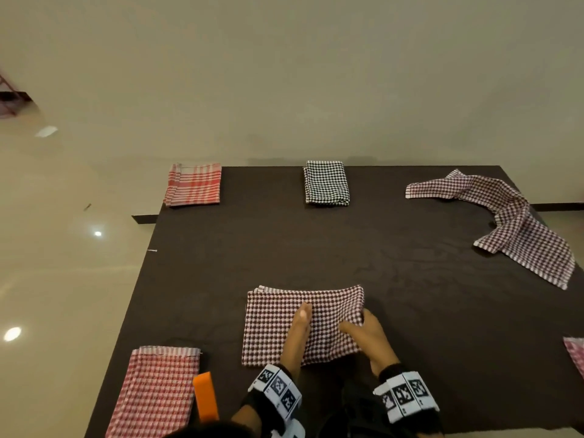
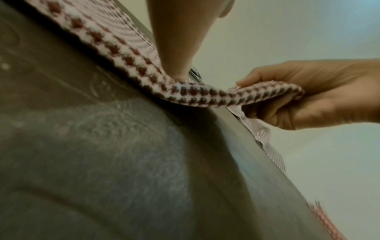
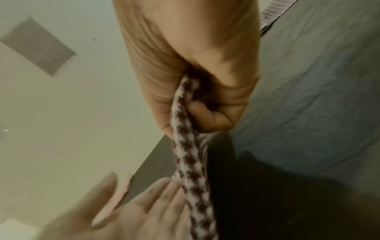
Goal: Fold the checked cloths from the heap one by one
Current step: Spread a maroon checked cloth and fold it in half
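Observation:
A maroon-and-white checked cloth (image 1: pixel 278 324), folded into a rectangle, lies at the near middle of the dark table (image 1: pixel 410 311). My left hand (image 1: pixel 298 330) rests flat on its middle, fingers straight and pressing down. My right hand (image 1: pixel 363 327) pinches the cloth's right edge and lifts it off the table. In the left wrist view the lifted edge (image 2: pixel 205 95) curls between the right hand's thumb and fingers (image 2: pixel 308 92). In the right wrist view the right hand (image 3: pixel 195 65) grips the cloth (image 3: pixel 191 162) above the flat left hand (image 3: pixel 133 211). One unfolded maroon checked cloth (image 1: pixel 518 222) sprawls at the back right.
Folded cloths lie at the back: a red striped one (image 1: pixel 193 184) on the left corner, a black checked one (image 1: pixel 326 183) in the middle. A red checked cloth (image 1: pixel 158 393) and an orange object (image 1: pixel 205 396) lie front left. A pink cloth (image 1: pixel 576 355) shows at the right edge.

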